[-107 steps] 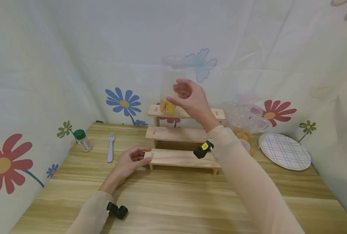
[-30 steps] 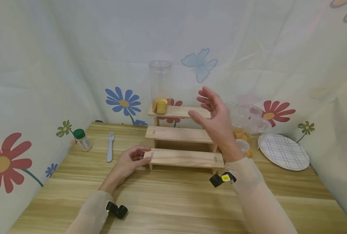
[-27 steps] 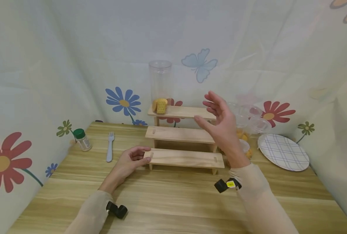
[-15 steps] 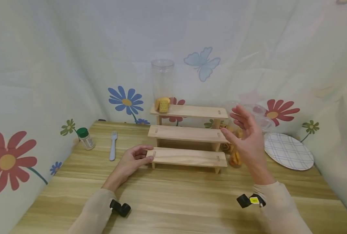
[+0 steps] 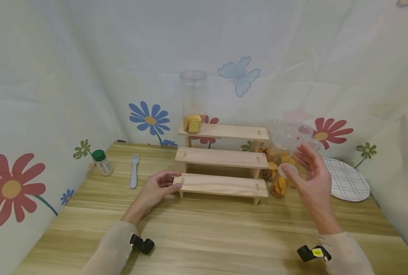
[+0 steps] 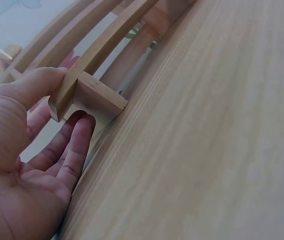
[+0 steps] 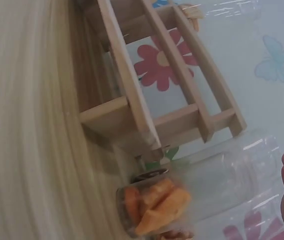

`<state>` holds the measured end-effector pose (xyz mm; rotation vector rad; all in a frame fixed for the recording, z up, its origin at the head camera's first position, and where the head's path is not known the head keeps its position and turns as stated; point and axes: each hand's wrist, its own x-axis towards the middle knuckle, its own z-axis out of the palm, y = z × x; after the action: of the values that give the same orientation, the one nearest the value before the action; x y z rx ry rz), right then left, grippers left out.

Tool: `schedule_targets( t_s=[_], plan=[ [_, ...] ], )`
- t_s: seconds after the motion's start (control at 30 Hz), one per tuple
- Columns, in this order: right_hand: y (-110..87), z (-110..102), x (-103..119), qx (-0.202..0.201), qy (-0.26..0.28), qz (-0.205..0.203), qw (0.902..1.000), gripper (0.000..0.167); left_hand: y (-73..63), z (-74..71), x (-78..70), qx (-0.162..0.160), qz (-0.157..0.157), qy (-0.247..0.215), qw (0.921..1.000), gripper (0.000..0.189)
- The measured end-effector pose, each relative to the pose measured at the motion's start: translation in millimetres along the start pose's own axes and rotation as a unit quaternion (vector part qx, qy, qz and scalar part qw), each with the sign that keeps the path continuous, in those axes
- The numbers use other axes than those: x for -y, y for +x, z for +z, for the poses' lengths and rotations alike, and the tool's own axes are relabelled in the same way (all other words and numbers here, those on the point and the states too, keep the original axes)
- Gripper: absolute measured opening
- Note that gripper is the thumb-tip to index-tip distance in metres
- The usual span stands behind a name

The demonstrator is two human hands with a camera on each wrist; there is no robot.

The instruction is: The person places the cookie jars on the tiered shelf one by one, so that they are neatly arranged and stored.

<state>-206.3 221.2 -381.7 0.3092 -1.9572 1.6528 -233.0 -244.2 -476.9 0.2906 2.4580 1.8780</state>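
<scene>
A three-tier wooden shelf (image 5: pixel 221 184) stands on the table. My left hand (image 5: pixel 157 189) holds the left end of its lowest board; in the left wrist view the thumb (image 6: pixel 47 82) lies against the board's end and the fingers are bent below. A tall clear jar (image 5: pixel 193 93) with yellow crackers in its bottom stands on the top board's left end. My right hand (image 5: pixel 313 179) is raised with fingers spread and thumb apart, holding nothing. Just left of it, beside the shelf, is a clear jar (image 5: pixel 278 187) with orange snacks, also low in the right wrist view.
Several more clear jars (image 5: pixel 281 139) with snacks cluster behind, right of the shelf. A white checked plate (image 5: pixel 349 181) lies at the right. On the left are a light blue fork (image 5: pixel 134 172) and a green-capped shaker bottle (image 5: pixel 103 163). A flowered curtain (image 5: pixel 149 49) hangs behind.
My right hand has left the cracker jar, which ended up farther left on the top board, and moved right and down to the snack jars. The left hand stays at the shelf's end.
</scene>
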Motion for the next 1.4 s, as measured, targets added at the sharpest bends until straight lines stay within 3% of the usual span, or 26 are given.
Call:
schedule_targets(
  t_s=[0.3,0.53,0.97,1.4],
  plan=[
    [-9.8,-9.7,-18.2,-0.014,-0.049,0.033,0.9982,0.07,0.3,-0.3,-0.3,-0.003,-0.002,0.002,1.0,0.043],
    [-14.9,-9.4,-30.9,-0.021,-0.048,0.039,0.9979,0.07,-0.8,-0.3,-1.7,-0.003,-0.002,0.0,1.0,0.043],
    [-21.2,-7.1,-44.8,-0.023,-0.074,0.093,0.9926,0.068,-2.0,-0.5,-3.7,0.003,-0.005,0.003,1.0,0.044],
    [-26.0,-6.6,-57.9,0.004,-0.104,0.128,0.9862,0.064,-1.3,-1.2,-2.5,0.004,-0.005,0.001,1.0,0.044]
  ],
)
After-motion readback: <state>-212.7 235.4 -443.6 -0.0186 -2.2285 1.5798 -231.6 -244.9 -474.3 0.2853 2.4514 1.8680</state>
